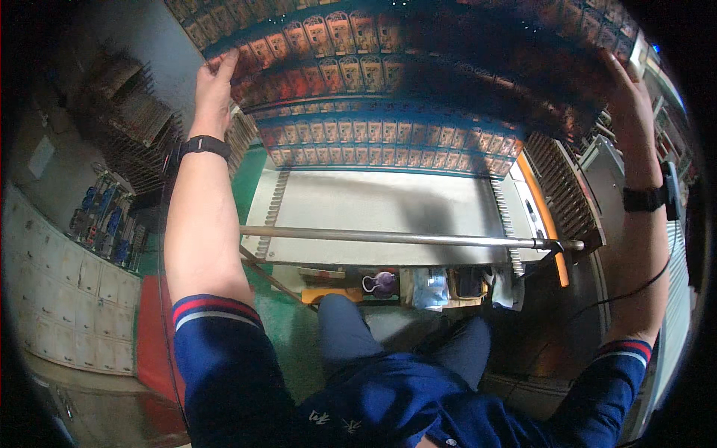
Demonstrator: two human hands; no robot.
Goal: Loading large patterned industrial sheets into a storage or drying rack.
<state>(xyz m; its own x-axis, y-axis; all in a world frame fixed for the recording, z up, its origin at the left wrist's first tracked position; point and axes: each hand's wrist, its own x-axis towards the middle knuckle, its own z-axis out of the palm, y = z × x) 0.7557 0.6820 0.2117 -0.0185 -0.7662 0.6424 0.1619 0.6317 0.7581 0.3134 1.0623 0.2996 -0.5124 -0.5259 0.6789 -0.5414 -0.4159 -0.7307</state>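
Note:
Held up in front of me is a large dark panel with rows of copper-coloured, circuit-like patterns. My left hand pinches its left edge, thumb laid along the face. At the opposite edge, my right hand grips the panel, its fingers partly in shadow. Below and beyond stands a similar patterned panel, its lower edge near a white board. Toothed strips run along both sides of that board. Part of the second panel is hidden by the raised one.
A metal bar crosses in front of my body, beside an orange bar on the right. Beneath sits a shelf with a purple object and packets. Slotted racks and lockers stand left.

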